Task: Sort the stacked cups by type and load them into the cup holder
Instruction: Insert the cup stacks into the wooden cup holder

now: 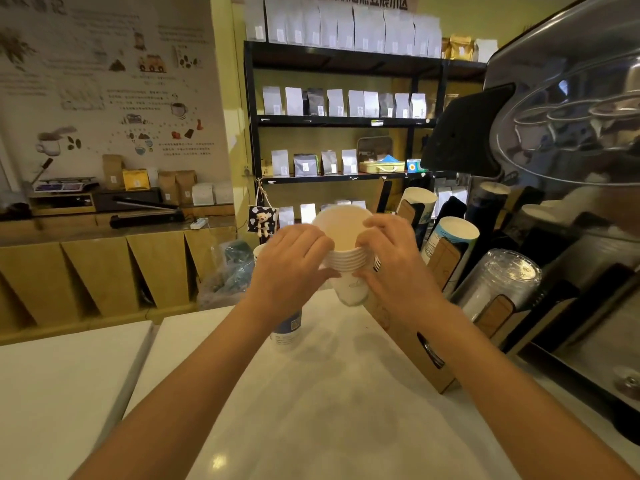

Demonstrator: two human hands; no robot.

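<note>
a glossy white worktop [329, 393] fills the lower view in what looks like a coffee shop, with a seam between two white slabs running down the left; past its far edge stand a low wall of tan wooden panels [104, 275] and a black metal shelf unit [332, 121] lined with white, grey and gold coffee bags. a pale wall poster [104, 81] with cup and bean drawings carries printed text too blurred to read. both bare arms reach forward over the middle of the worktop. the left hand [294, 261] and the right hand [391, 258] each curl around opposite sides of a nested stack of plain white paper cups [348, 258], fingers wrapped at the stacked rims, holding it raised above the worktop and tilted so the open mouth faces the camera. a tall white paper cup with a blue printed band [287, 327] stands on the worktop just under the left wrist; its small print is unreadable. along the right edge sits a brown cardboard cup holder [415, 341], its slanted slots holding printed paper cups and a stack of clear plastic cups [502, 282]. behind it rises a shiny steel machine [571, 116]. the near and left parts of the worktop lie bare.
</note>
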